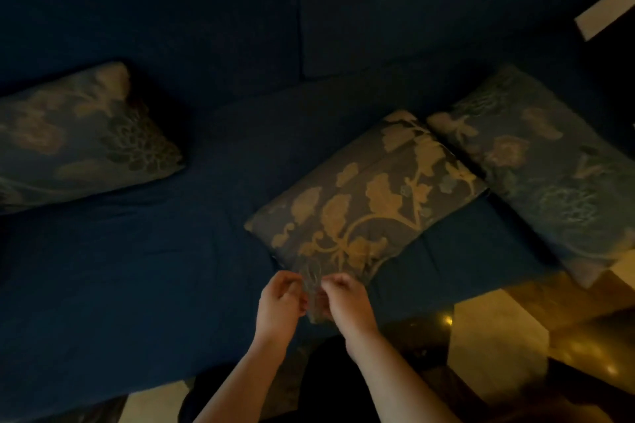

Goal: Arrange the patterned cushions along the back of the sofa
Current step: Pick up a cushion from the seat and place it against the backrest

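Observation:
Three patterned cushions lie flat on the dark blue sofa seat (pixel 144 251). The middle cushion (pixel 367 199), brown with golden leaves, lies diagonally near the seat's front edge. My left hand (pixel 281 302) and my right hand (pixel 347 302) both pinch its near corner, which is pulled toward me. A second cushion (pixel 543 168) touches the middle one at the right and overhangs the seat's front edge. The third cushion (pixel 75 137) rests at the far left. The sofa's back cushions (pixel 206 10) stand behind, with nothing leaning on them.
The room is dim. A glossy tiled floor (pixel 498 343) with light reflections shows at the lower right. A pale strip (pixel 604 10) is visible at the upper right beyond the sofa.

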